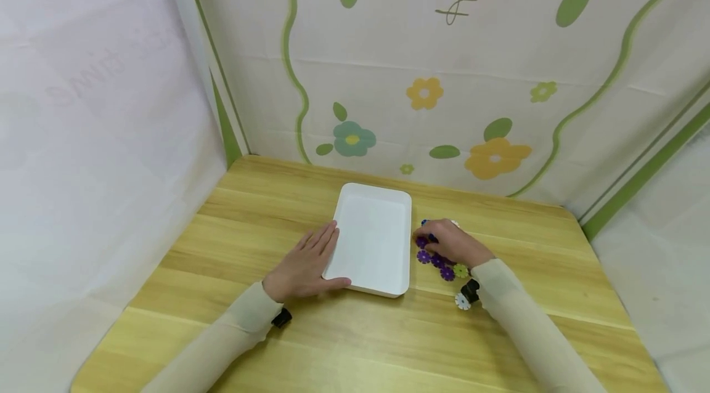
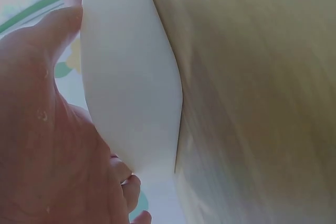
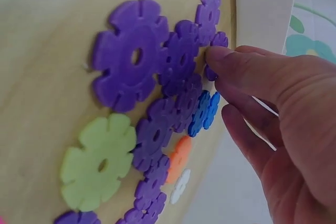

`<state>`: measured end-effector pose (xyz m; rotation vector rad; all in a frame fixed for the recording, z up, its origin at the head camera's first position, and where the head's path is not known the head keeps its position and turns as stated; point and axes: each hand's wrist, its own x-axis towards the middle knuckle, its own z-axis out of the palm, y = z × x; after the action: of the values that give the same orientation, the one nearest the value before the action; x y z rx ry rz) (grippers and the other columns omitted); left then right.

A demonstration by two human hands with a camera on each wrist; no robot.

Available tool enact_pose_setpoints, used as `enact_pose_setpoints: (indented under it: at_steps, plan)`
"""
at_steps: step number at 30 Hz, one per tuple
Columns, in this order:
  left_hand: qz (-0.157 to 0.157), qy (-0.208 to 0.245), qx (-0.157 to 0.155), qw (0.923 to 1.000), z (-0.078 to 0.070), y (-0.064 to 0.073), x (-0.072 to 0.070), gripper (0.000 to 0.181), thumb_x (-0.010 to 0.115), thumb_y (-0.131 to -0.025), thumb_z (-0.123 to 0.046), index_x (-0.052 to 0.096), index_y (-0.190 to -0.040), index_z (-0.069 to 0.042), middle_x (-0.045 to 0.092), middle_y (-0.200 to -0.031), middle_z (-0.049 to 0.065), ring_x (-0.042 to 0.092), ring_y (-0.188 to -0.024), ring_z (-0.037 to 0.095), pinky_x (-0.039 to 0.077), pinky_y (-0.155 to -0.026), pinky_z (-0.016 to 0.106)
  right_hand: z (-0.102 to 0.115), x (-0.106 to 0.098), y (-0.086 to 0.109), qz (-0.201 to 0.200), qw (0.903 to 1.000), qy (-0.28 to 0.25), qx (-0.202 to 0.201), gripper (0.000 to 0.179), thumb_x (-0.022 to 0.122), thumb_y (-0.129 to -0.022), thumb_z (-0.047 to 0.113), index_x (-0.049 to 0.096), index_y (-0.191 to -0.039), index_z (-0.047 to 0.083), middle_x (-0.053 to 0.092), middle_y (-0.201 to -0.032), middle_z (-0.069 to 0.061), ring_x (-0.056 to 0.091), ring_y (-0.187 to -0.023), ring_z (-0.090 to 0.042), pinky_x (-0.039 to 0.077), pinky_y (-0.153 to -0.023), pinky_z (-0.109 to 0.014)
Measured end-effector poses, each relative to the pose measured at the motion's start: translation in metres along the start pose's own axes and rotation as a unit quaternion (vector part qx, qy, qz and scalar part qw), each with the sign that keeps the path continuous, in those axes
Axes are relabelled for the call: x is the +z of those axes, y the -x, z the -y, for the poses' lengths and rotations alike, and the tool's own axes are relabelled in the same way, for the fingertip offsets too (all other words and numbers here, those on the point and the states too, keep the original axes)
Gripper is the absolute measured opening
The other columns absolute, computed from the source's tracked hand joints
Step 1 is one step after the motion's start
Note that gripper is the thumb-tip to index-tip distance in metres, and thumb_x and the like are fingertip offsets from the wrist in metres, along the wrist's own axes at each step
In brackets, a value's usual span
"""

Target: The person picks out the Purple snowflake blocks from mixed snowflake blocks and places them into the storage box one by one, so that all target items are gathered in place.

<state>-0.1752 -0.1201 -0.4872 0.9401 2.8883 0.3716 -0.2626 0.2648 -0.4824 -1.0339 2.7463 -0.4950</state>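
My left hand [image 1: 307, 263] rests on the white rectangular tray [image 1: 370, 239], fingers straight along its left rim and thumb over the near left corner. From the left wrist view, the palm [image 2: 58, 145] lies beside the tray's outer wall [image 2: 131, 77]. To the right of the tray, my right hand [image 1: 452, 242] is over a spread of notched plastic flower discs. In the right wrist view, thumb and fingers of the right hand [image 3: 283, 103] pinch a purple flower disc [image 3: 211, 73] at the tray-side edge of the spread; the thumb partly hides it.
More purple discs [image 3: 131, 56] lie about the right hand, with a yellow-green disc [image 3: 100, 163], blue discs [image 3: 199, 114], an orange disc [image 3: 179, 158] and a white disc [image 3: 180, 186]. Another white disc [image 1: 463, 301] sits below the right wrist. Printed curtains [image 1: 377, 42] border the wooden table [image 1: 266, 196].
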Motion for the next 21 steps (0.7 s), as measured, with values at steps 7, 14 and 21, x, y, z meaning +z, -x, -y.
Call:
enact_pose_setpoints:
  at_steps: [7, 14, 21]
  plan:
    - [0.002, 0.005, -0.009, 0.9999, -0.003, 0.000, 0.000, 0.111, 0.052, -0.099, -0.074, 0.015, -0.166, 0.006, 0.008, -0.177, 0.023, 0.012, -0.166, 0.037, 0.023, -0.132, 0.059, -0.004, -0.004, -0.004, 0.000, 0.9993, -0.011, 0.037, 0.021, 0.082, -0.092, 0.006, 0.081, -0.112, 0.013, 0.072, -0.106, -0.004, 0.068, -0.096, -0.018, 0.062, -0.085, -0.037]
    - [0.007, 0.004, -0.015, 0.9999, -0.004, 0.000, 0.000, 0.112, 0.051, -0.099, -0.075, 0.014, -0.166, 0.007, 0.007, -0.177, 0.025, 0.011, -0.166, 0.039, 0.024, -0.132, 0.059, -0.004, -0.017, 0.000, -0.008, 0.9978, -0.037, 0.054, 0.009, 0.076, -0.096, 0.004, 0.080, -0.099, 0.012, 0.077, -0.098, -0.001, 0.070, -0.088, -0.012, 0.063, -0.080, -0.032]
    - [0.000, 0.003, -0.008, 1.0000, -0.004, 0.000, 0.001, 0.112, 0.054, -0.098, -0.073, 0.017, -0.165, 0.009, 0.010, -0.176, 0.027, 0.013, -0.165, 0.040, 0.024, -0.131, 0.059, 0.005, -0.037, 0.002, -0.002, 0.9972, -0.058, 0.047, 0.012, 0.068, -0.102, 0.004, 0.079, -0.102, 0.008, 0.079, -0.095, -0.007, 0.072, -0.078, -0.025, 0.059, -0.071, -0.027]
